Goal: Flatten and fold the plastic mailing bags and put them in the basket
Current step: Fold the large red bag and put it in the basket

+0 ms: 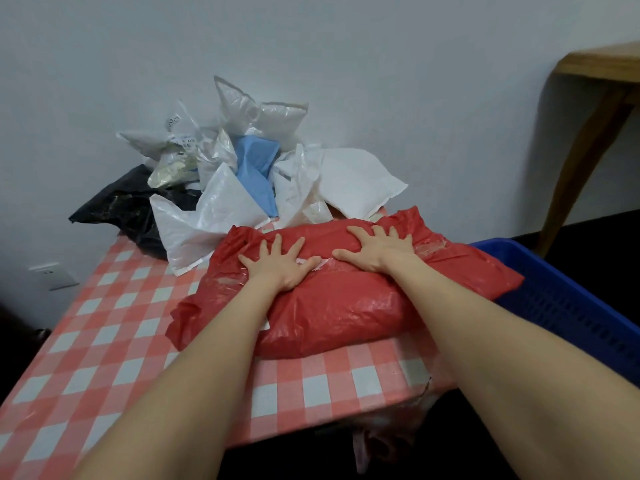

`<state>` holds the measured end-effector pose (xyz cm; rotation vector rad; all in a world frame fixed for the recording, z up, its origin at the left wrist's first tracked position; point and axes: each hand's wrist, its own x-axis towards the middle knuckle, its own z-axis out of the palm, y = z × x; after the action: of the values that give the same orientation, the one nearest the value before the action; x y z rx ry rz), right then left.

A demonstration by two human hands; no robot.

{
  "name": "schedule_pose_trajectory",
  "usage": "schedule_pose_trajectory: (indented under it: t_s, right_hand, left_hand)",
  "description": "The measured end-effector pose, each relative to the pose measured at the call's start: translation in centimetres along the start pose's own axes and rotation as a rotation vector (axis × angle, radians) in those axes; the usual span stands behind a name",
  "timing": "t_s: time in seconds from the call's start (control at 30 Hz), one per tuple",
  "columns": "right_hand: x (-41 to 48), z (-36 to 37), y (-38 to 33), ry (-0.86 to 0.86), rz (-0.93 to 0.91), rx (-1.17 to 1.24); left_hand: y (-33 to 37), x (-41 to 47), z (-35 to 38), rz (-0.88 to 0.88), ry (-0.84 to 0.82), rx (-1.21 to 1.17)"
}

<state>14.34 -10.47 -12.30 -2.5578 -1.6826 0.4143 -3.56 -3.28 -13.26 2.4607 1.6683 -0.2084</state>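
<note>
Palms, left hand (282,266) and right hand (375,249), flat on seemingly puffy red bag (346,303).

There is one red bag (346,299) with two hands on it, a left hand (280,268) and a right hand (377,251). Behind it sit one black bag (117,206), one blue bag (256,168) and several white bags (214,209), too jumbled to count. There is one blue basket (568,299) and one checked table (104,341).

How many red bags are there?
1. The red bag lies puffy on the checked table, under both hands. The pile behind might hide more.
</note>
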Motion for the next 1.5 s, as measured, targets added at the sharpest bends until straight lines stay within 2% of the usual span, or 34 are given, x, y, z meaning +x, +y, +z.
schedule_pose_trajectory:
  t_s: [0.2,0.27,0.33,0.4,0.47,0.57,0.7,1.07,1.3,1.5]
  right_hand:
    - [0.0,-0.2,0.0,-0.031,0.000,0.008]
    - [0.0,-0.6,-0.3,-0.054,0.007,-0.028]
    - [0.0,-1.2,-1.0,-0.012,-0.019,-0.079]
    - [0.0,-1.5,-1.8,0.051,-0.066,-0.101]
    - [0.0,-1.1,-2.3,0.033,-0.085,-0.106]
    - [0.2,0.2,-2.4,-0.009,-0.067,-0.112]
    - [0.4,0.3,-2.4,0.000,-0.050,-0.086]
    - [0.1,0.7,-2.3,0.028,-0.042,-0.082]
    - [0.0,1.1,-2.6,0.082,-0.039,-0.111]
    - [-1.6,0.3,-3.1,0.119,-0.020,-0.107]
  left_hand:
    - [-0.4,0.1,-0.3,0.003,0.007,-0.060]
    - [-0.9,-0.2,-0.9,0.003,0.090,-0.089]
    - [-1.8,-0.4,-1.3,0.002,0.258,0.040]
    - [-2.9,-0.3,-1.8,-0.019,0.322,0.173]
    - [-3.9,-0.3,-2.0,-0.059,0.235,0.159]
    - [-4.9,-0.4,-1.6,-0.091,0.063,0.014]
    - [-5.3,0.3,-0.9,-0.115,-0.016,-0.068]
    - [-5.7,0.4,-0.6,-0.131,-0.002,-0.106]
    - [-5.6,-0.1,0.0,-0.064,0.171,0.004]
    - [-5.8,-2.7,-1.2,-0.072,0.176,-0.047]
